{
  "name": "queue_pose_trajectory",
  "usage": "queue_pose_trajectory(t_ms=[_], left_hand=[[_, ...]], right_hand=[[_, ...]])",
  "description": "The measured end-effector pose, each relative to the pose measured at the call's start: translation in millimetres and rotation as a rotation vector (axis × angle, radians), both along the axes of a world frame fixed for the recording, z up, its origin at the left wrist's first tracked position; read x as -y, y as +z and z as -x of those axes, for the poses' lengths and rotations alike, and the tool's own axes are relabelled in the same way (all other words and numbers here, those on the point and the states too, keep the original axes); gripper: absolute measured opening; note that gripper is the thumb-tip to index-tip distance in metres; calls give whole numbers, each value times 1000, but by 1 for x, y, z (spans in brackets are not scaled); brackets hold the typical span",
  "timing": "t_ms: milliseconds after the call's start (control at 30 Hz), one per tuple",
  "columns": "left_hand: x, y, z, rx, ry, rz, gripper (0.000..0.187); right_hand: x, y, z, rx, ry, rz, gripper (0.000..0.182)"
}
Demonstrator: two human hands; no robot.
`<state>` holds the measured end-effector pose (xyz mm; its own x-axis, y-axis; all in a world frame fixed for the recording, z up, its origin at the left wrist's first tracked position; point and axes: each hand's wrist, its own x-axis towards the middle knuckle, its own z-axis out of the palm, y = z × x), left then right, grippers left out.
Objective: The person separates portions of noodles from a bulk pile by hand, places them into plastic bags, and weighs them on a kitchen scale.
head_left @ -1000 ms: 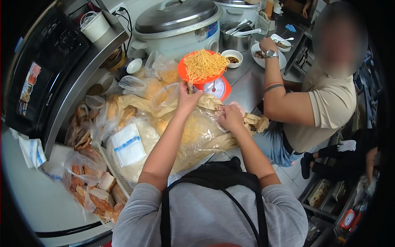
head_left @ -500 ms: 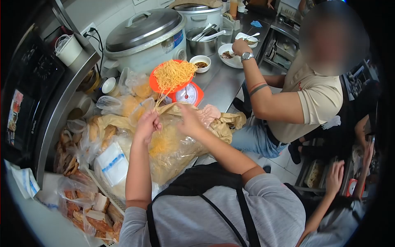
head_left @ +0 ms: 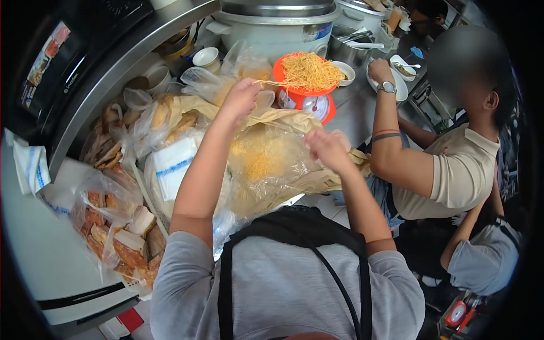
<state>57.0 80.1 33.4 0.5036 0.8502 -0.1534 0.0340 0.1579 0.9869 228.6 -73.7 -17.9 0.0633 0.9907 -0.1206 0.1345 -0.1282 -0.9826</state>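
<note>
A heap of thin yellow noodles (head_left: 310, 72) fills the orange tray of a dial scale (head_left: 317, 106). My left hand (head_left: 241, 101) is closed on a few noodle strands, which stretch taut from its fingertips across to the heap. Below the scale, my right hand (head_left: 327, 148) hovers over the edge of a noodle bag, fingers loosely bent and slightly blurred, with nothing seen in them. Between my forearms lies the large clear plastic bag (head_left: 277, 141), opened out over brown paper (head_left: 283, 118), with more yellow noodles (head_left: 258, 161) inside.
A rice cooker (head_left: 272, 31) stands behind the scale, beside a pot of utensils (head_left: 351, 45). A co-worker (head_left: 447, 164) at right reaches over a white bowl (head_left: 401, 88). Bags of browned meat (head_left: 133, 243) lie at left, below a black appliance (head_left: 73, 62).
My left hand has moved up and left of the scale, drawing the strands out sideways. My right hand has moved away from the strands to the right. The camera view has shifted.
</note>
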Motion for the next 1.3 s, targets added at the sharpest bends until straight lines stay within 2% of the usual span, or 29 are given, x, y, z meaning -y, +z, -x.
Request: queue_pose_trajectory(t_ms=[67, 167, 200, 267, 300, 400, 533, 600, 633, 700, 733, 833, 933, 967, 1067, 1133, 1200, 1233, 1267, 1300], left_hand=[[4, -2, -8, -56, -5, -103, 9], [19, -4, -15, -268, -72, -594, 16], [26, 0, -15, -303, -97, -661, 16], [37, 15, -12, -379, -135, -786, 16], [37, 16, -10, -322, -123, -861, 14], [32, 20, 2, -315, -117, -902, 13], [42, 24, 38, -203, 73, -713, 19], [40, 8, 70, -155, 214, -648, 23], [43, 1, 85, -168, 257, -505, 23], [41, -33, 116, -220, 332, -543, 28], [46, -41, 127, -341, 381, -581, 29], [61, -62, 156, -678, 432, -542, 35], [74, -71, 170, -883, 430, -436, 42], [77, -74, 172, -934, 425, -404, 44], [83, -85, 174, -1139, 453, -419, 48], [85, -89, 171, -1206, 456, -373, 53], [89, -89, 167, -1301, 463, -383, 54], [89, -92, 167, -1312, 469, -380, 57], [90, -94, 166, -1321, 480, -383, 58], [89, -96, 166, -1329, 494, -390, 58]], right_hand=[[-10, 32, -2, -119, -55, -128, 13], [-31, 66, 9, -261, -98, -253, 12], [-38, 69, 13, -328, -104, -285, 12], [-50, 67, 18, -258, 14, -153, 14], [-56, 66, 22, -222, 80, -88, 15], [-74, 65, 31, 92, 278, 13, 20], [-104, 93, 17, 297, 94, -31, 14], [-128, 109, 0, 297, -28, -64, 11], [-142, 114, -15, 291, -5, -95, 10], [-163, 122, -32, 298, -47, -42, 13], [-174, 122, -38, 338, -72, 10, 19], [-189, 127, -50, 879, -41, 175, 40], [-179, 145, -48, 867, -160, 50, 57], [-165, 152, -45, 776, -216, -85, 48], [-123, 145, -51, 557, -220, -287, 38], [-90, 118, -52, 543, -304, -228, 26], [-81, 41, -85, 748, -255, -179, 21], [-65, 27, -74, 841, -240, -133, 19], [-60, -5, -80, 1106, -143, 41, 20], [-56, -47, -88, 1187, -79, 228, 27]])
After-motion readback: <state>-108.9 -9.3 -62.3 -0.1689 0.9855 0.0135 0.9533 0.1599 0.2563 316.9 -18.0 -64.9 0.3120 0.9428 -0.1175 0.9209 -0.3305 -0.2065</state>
